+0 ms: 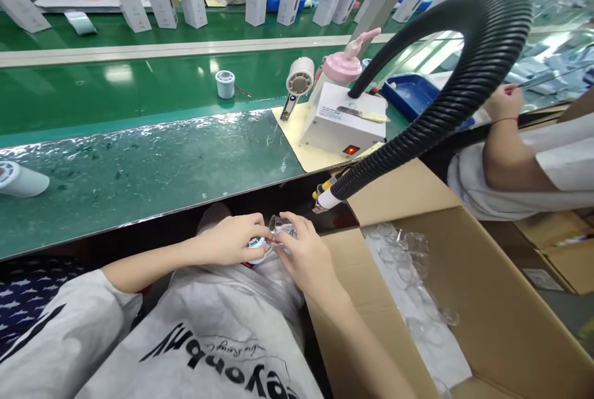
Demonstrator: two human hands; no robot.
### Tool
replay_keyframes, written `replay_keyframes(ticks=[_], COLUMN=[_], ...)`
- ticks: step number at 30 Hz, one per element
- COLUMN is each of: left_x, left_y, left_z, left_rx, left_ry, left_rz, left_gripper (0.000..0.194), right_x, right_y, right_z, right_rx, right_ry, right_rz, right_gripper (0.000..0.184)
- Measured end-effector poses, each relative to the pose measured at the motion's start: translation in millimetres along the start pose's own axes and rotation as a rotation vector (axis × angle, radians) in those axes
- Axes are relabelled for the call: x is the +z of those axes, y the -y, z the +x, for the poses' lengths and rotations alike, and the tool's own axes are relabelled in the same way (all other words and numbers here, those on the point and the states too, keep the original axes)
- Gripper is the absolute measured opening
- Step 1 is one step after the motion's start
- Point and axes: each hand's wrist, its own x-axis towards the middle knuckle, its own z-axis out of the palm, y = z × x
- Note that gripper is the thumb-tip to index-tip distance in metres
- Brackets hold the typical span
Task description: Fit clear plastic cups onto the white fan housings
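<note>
While the left hand [232, 239] has its fingers closed around a pale blue part [257, 250], mostly hidden by them, the right hand [312, 253] grips a clear cup [284, 226] between thumb and fingers. Both hands meet above the lap, just in front of the bench [162, 170], so that part and cup sit side by side; whether those two touch, I cannot tell.

Beyond the right hand, a nozzle [327, 200] hangs near the bench's edge. It ends a black hose [492, 34] that arches up and over from a white box [343, 124], whose red switch [351, 150] glows. A knife [362, 114] lies on top of the box, which stands on a yellow mat [306, 148]. Beside it are a small fan [301, 77] and a bottle [342, 68] with a pink lid.

To the right of the lap, an open carton [501, 287] contains more clear cups [408, 263] over a white sheet. Farther back on the green surface stands a motor [226, 85] with a wire trailing from it, and a pale tube [28, 180] lies at far left. At right, a co-worker's hand [505, 102] is near a blue tray [413, 96].
</note>
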Motion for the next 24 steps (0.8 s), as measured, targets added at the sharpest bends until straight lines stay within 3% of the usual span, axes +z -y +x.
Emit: replay_keyframes(ticks=[3, 6, 11, 16, 19, 22, 24], left_x=[1.7, 3.5, 13.4, 22.8, 26.1, 28.7, 30.5], left_y=[4.3, 11.0, 22.3, 32.0, 33.0, 29.7, 27.0], left_z=[-1.4, -0.9, 2.0, 7.7, 9.6, 8.4, 6.3], left_rx=[0.046, 0.115, 0.145, 0.23, 0.278, 0.2, 0.095], left_ry=[-0.063, -0.174, -0.315, -0.219, -0.118, -0.056, -0.038], left_rz=[-0.083, -0.262, -0.402, -0.329, -0.394, -0.585, -0.747], left_gripper=[0.026, 0.024, 0.061, 0.061, 0.064, 0.073, 0.077], right_x=[-1.8, -3.9, -5.9, -7.4, -8.3, -9.1, -9.5], right_y=[-5.0, -5.6, 0.3, 0.1, -5.1, -10.5, -12.4], right_z=[-1.1, -1.7, -3.2, -5.7, -6.8, -8.4, -10.7], right_rx=[0.022, 0.109, 0.284, 0.397, 0.484, 0.521, 0.458], right_ry=[0.067, 0.148, 0.033, -0.064, -0.079, -0.066, -0.041], right_rz=[0.149, 0.44, 0.743, 0.827, 0.927, 1.049, 1.047], right_gripper=[0.02, 0.01, 0.019, 0.026, 0.031, 0.034, 0.025])
